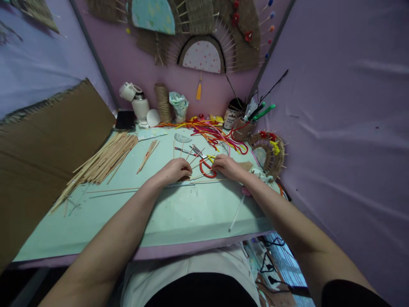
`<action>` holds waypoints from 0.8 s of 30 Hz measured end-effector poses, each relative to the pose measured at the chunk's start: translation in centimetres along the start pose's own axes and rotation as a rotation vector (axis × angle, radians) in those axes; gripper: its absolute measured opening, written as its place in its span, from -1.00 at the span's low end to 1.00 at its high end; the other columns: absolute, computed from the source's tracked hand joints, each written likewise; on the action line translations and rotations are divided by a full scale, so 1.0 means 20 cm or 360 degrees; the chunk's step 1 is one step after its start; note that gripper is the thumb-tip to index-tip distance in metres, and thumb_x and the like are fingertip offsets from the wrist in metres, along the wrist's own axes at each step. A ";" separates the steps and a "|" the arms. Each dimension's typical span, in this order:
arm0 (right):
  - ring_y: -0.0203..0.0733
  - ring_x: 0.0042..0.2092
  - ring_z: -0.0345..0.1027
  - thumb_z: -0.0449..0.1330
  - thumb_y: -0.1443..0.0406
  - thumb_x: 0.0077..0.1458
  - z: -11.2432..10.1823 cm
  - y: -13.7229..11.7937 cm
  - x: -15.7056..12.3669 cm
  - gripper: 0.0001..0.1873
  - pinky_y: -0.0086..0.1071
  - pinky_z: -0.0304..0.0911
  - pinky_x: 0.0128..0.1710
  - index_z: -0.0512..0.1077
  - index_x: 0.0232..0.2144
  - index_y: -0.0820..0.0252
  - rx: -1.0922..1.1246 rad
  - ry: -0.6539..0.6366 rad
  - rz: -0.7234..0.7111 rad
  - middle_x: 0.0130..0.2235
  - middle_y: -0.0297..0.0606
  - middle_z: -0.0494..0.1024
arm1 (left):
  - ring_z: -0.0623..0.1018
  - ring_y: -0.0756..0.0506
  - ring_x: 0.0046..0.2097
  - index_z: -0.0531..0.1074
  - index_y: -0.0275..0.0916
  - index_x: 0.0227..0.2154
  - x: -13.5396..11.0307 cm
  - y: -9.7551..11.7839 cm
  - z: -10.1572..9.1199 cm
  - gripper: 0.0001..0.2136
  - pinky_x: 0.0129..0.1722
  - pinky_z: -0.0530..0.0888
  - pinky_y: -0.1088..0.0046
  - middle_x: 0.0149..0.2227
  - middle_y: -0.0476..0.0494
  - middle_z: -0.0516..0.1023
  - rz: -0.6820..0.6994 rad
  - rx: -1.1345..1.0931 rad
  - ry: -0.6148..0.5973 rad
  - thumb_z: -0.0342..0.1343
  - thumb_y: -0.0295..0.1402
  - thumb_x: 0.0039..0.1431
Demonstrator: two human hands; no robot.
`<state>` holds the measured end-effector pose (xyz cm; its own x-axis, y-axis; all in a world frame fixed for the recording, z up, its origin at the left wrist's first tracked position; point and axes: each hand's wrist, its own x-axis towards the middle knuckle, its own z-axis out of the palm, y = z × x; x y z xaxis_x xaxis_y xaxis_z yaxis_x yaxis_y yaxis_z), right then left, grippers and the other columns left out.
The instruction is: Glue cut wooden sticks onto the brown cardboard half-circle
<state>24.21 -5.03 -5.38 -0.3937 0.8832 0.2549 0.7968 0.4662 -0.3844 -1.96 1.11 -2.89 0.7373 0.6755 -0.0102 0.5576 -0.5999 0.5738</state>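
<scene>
My left hand (179,169) is closed, its fingers curled over a small brown piece (184,178), perhaps cardboard, from which several thin wooden sticks (198,164) fan out. My right hand (227,166) is pinched at the outer end of one of the lower sticks. Between and behind the hands lie scissors (208,175) with red handles, blades pointing away. A dark pen (183,151) rests beside the blades. The fingertips of both hands are partly hidden.
Bundled wooden sticks (110,158) and a smaller bunch (148,155) lie left. Coloured pipe cleaners (220,135), a protractor (182,137), a twine spool (163,102) and a pen cup (243,129) stand or lie behind. A woven half-round craft (277,160) leans right. Large cardboard (60,145) stands left.
</scene>
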 end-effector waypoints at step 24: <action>-0.10 -0.16 0.40 0.20 0.40 0.15 -0.27 0.08 -0.03 -0.84 -0.26 0.26 -0.10 0.59 -0.26 0.19 -0.0217 0.0004 0.0003 -0.23 -0.13 0.58 | 0.51 -0.14 -0.20 0.57 -0.23 -0.39 0.02 0.12 0.04 -0.79 -0.18 0.37 0.42 -0.29 -0.19 0.57 0.0128 0.0327 0.0014 0.01 -0.37 0.12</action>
<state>28.13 -5.07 -1.42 -0.3913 0.8838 0.2564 0.8526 0.4531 -0.2605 0.08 -0.43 -2.15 0.7794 0.6254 0.0367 0.5639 -0.7259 0.3938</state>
